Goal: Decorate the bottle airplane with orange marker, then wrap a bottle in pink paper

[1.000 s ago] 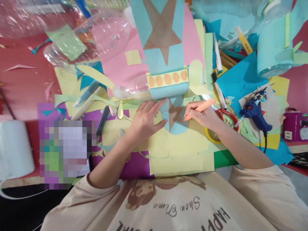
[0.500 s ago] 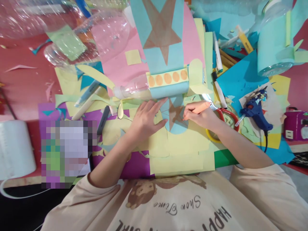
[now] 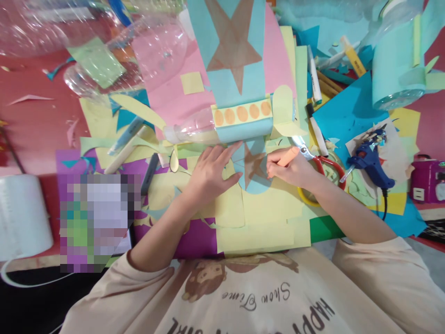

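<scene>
My left hand (image 3: 217, 171) lies flat with spread fingers, its fingertips at the left edge of a rounded blue paper piece (image 3: 252, 183). On that piece is a brown star (image 3: 253, 163). My right hand (image 3: 287, 166) is closed round an orange marker (image 3: 289, 157), beside the star's right point; the hand hides the tip. Just beyond the hands a clear plastic bottle (image 3: 196, 127) lies on its side, wrapped in blue paper with a strip of orange dots (image 3: 243, 112). Farther back is a blue sheet (image 3: 225, 86) bearing a large brown star (image 3: 236, 39).
Red-and-yellow-handled scissors (image 3: 325, 164) lie under my right forearm. A blue glue gun (image 3: 370, 162) rests at the right, near a wrapped upright bottle (image 3: 398, 65). Markers (image 3: 314, 76) and paper scraps surround the work. A white cylinder (image 3: 24, 218) stands at the left.
My right hand and the orange marker have shifted slightly right and down, and the marker's back end has tilted a little. My left hand has stayed in place.
</scene>
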`<state>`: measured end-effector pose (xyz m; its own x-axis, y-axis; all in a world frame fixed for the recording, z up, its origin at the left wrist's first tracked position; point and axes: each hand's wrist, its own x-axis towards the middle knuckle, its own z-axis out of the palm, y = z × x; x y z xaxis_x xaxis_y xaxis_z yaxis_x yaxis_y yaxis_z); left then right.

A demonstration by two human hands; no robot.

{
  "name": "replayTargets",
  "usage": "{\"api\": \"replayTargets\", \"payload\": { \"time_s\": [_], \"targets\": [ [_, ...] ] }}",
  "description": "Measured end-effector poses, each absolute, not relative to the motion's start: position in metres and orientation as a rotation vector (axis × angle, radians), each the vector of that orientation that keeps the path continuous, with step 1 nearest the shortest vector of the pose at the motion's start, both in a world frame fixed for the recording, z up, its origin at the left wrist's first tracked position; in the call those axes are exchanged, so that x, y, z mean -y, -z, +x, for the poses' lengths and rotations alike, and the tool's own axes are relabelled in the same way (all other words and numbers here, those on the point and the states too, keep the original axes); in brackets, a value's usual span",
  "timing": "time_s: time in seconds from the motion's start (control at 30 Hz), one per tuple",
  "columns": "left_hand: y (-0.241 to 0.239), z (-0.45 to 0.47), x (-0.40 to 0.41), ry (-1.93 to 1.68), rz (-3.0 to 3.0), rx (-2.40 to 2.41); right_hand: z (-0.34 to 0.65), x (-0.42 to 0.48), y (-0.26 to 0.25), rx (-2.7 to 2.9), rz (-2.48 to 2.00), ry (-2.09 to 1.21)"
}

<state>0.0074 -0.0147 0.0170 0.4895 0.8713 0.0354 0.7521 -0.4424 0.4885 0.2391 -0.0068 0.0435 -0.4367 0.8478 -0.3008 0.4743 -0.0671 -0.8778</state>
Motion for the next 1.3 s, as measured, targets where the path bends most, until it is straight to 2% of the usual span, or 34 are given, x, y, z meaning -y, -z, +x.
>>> {"api": "replayTargets", "payload": {
  "time_s": [1.3],
  "targets": [
    [-0.0162, 0.0062, 0.0145, -0.399, 2.335, -1.329, 0.2413, 0.0081, -0.0381, 1.836, -1.359, -1.432]
  ]
}}
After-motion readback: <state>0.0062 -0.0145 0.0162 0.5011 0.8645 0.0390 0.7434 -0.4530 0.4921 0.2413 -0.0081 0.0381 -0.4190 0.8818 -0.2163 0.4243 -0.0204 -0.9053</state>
